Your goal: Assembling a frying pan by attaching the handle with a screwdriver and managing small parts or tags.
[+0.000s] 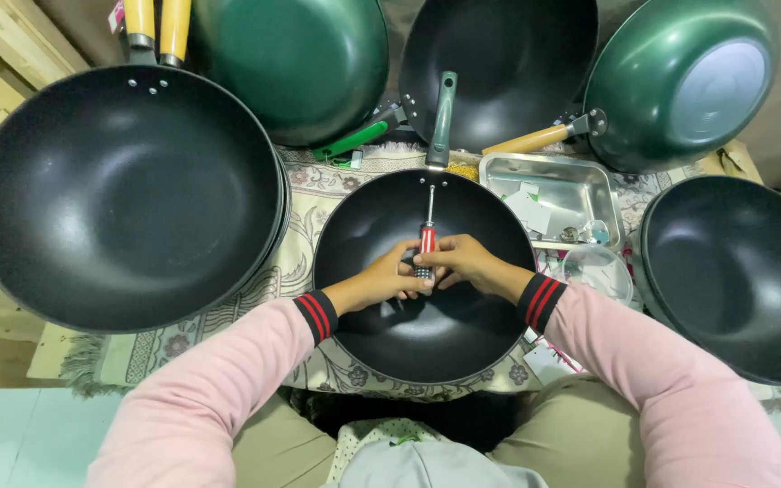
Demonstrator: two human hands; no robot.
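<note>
A black wok point(381, 235) with a green handle point(443, 117) sits in front of me on a patterned cloth. Inside it, a screwdriver point(428, 237) with a red and dark grip points its metal shaft toward the handle rivets at the wok's far rim. My left hand point(386, 276) and my right hand point(465, 262) meet over the wok's middle, both closed around the screwdriver's grip. Pink sleeves with red-striped black cuffs cover both my forearms.
A stack of large black woks point(124, 194) with yellow handles lies at left. Green woks point(305, 63) point(680, 81) and a black one point(508, 54) stand at the back, another black wok point(738, 271) at right. A steel tray point(553, 194) and a clear bowl point(597, 269) sit between.
</note>
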